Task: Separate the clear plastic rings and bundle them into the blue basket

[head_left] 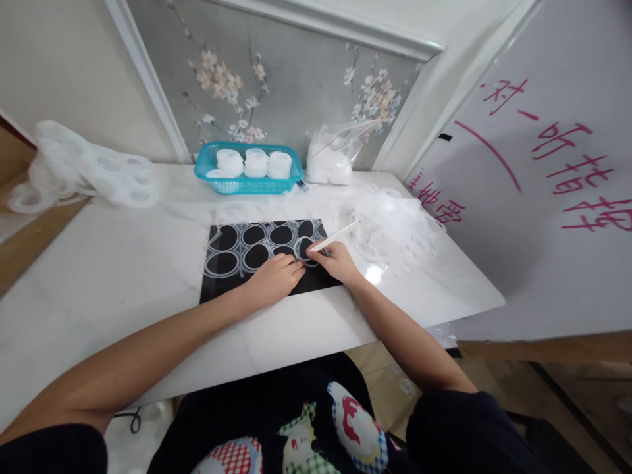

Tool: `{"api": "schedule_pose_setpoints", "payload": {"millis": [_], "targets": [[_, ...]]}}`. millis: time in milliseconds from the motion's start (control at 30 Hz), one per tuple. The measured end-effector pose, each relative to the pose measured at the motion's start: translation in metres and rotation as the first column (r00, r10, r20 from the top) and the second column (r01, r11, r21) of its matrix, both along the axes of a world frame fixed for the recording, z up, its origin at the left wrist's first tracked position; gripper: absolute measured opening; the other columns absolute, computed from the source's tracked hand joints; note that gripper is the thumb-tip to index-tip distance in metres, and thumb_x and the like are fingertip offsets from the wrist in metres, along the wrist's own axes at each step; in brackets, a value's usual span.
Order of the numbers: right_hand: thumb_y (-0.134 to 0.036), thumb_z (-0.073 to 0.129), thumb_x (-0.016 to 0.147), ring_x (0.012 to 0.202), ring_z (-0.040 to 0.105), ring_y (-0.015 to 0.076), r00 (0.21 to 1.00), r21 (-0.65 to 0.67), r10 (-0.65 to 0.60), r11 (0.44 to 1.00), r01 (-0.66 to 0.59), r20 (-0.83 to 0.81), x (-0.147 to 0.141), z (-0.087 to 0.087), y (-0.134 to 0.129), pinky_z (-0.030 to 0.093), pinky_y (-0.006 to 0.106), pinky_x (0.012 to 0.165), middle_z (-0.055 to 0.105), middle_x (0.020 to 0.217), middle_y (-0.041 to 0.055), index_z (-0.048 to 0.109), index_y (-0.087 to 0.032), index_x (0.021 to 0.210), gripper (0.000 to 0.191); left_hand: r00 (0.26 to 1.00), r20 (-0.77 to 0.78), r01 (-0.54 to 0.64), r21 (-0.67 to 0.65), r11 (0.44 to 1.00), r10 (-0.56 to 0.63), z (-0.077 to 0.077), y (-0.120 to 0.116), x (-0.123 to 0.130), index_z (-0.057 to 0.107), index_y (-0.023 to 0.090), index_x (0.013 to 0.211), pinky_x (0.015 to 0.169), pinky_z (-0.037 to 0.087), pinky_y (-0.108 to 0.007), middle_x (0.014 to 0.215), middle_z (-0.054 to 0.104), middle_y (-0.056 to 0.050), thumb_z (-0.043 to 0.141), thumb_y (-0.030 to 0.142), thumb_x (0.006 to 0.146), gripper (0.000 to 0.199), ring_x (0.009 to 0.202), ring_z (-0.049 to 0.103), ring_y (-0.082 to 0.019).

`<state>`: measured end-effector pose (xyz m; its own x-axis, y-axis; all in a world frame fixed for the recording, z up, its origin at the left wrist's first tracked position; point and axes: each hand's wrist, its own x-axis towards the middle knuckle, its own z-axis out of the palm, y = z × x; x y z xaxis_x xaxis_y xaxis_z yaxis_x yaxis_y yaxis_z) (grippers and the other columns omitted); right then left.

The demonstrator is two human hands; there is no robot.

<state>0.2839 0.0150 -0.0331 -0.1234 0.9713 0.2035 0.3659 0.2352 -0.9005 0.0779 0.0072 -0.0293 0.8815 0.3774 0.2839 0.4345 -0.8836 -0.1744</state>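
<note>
A black sheet [217,287] lies on the white table, and a translucent white sheet with rows of round holes [240,253] rests on it. My left hand [276,278] lies on its lower edge, fingers stretched toward the right and touching the sheet. A slim white stick-like tool [340,234] is gripped in my right hand [340,261], pen-fashion, slanting up to the right. Its lower tip is hidden by my fingers. By the fingertips of both hands there is a thin translucent ring [302,247]; whether it is loose cannot be made out.
Behind stands a blue basket [247,186] with stacks of white round pieces [257,162]. Beside it is a clear bag of white material [332,158]. Translucent scraps [395,224] pile at the right, and holed strips [93,168] lie at the far left. A whiteboard [533,276] borders the table's right side.
</note>
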Motion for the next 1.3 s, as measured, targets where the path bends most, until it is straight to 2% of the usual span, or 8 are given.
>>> {"api": "schedule_pose_setpoints", "payload": {"millis": [433,700,800,867,967,1000,1167,1300], "targets": [[-0.026,0.065,0.085,0.088,0.072,0.0223,0.989,0.025,0.002,1.0,-0.006,0.145,0.001,0.003,0.0,0.053,0.034,0.084,0.078,0.091,0.0034,0.074,-0.02,0.083,0.011,0.997,-0.047,-0.074,-0.152,0.986,0.068,0.003,0.001,0.002,0.069,0.009,0.117,0.08,0.043,-0.037,0.118,0.071,-0.011,0.05,0.007,0.093,0.03,0.096,0.058,-0.025],[-0.015,0.052,0.091,0.091,0.068,0.0215,0.855,0.196,0.036,0.968,-0.159,0.517,-0.009,-0.004,-0.013,0.051,0.031,0.083,0.077,0.093,0.0054,0.074,-0.022,0.088,0.023,0.974,0.067,-0.171,-0.402,0.899,0.215,0.013,0.007,0.006,0.076,0.018,0.107,0.073,0.045,-0.036,0.092,0.074,-0.007,0.05,0.012,0.092,0.03,0.079,0.056,-0.023],[-0.018,0.054,0.09,0.079,0.064,0.0206,0.847,0.309,-0.265,0.943,0.127,0.461,0.007,0.01,0.014,0.048,0.029,0.074,0.072,0.076,0.0067,0.072,-0.019,0.083,0.02,0.959,0.078,-0.202,-0.482,0.853,0.271,0.014,0.008,0.005,0.076,0.02,0.109,0.071,0.045,-0.034,0.087,0.074,-0.008,0.054,0.016,0.092,0.029,0.079,0.058,-0.023],[-0.021,0.048,0.092,0.076,0.062,0.0205,0.759,0.36,-0.581,0.803,0.475,0.295,0.03,0.032,0.043,0.048,0.031,0.076,0.07,0.076,0.0091,0.07,-0.016,0.082,0.024,0.952,0.084,-0.205,-0.537,0.818,0.293,0.015,0.008,0.002,0.076,0.02,0.11,0.073,0.047,-0.033,0.094,0.075,-0.007,0.057,0.017,0.09,0.028,0.082,0.059,-0.022],[-0.021,0.034,0.095,0.088,0.063,0.0237,0.632,0.395,-0.765,0.623,0.675,0.126,0.058,0.066,0.074,0.046,0.038,0.085,0.07,0.092,0.0148,0.068,-0.012,0.094,0.035,0.951,0.101,-0.167,-0.627,0.761,0.292,0.017,0.008,-0.003,0.077,0.021,0.109,0.077,0.049,-0.03,0.102,0.075,-0.006,0.061,0.019,0.089,0.025,0.091,0.061,-0.021],[-0.023,0.037,0.094,0.088,0.064,0.0241,0.642,0.389,-0.763,0.617,0.684,0.082,0.061,0.072,0.076,0.046,0.038,0.085,0.071,0.092,0.0136,0.068,-0.013,0.092,0.033,0.952,0.11,-0.151,-0.644,0.75,0.286,0.018,0.008,-0.005,0.077,0.022,0.108,0.077,0.049,-0.03,0.101,0.075,-0.006,0.062,0.021,0.089,0.024,0.091,0.062,-0.021],[-0.04,0.061,0.081,0.077,0.065,0.0234,0.917,0.2,-0.398,0.901,0.385,0.028,0.035,0.056,0.038,0.048,0.033,0.069,0.074,0.084,0.0078,0.069,-0.017,0.069,0.027,0.946,0.207,-0.092,-0.564,0.821,0.248,0.023,0.017,-0.006,0.078,0.02,0.102,0.077,0.05,-0.033,0.09,0.073,-0.007,0.057,0.024,0.094,0.023,0.085,0.062,-0.021],[-0.05,0.068,0.072,0.074,0.065,0.0206,0.91,-0.149,-0.34,0.939,0.311,-0.239,0.015,0.037,0.016,0.037,0.024,0.048,0.075,0.082,0.0086,0.071,-0.016,0.083,0.035,0.948,0.264,-0.038,-0.454,0.89,0.176,0.027,0.029,-0.003,0.075,0.017,0.103,0.088,0.049,-0.039,0.104,0.074,-0.008,0.057,0.018,0.092,0.021,0.093,0.062,-0.022]]}}
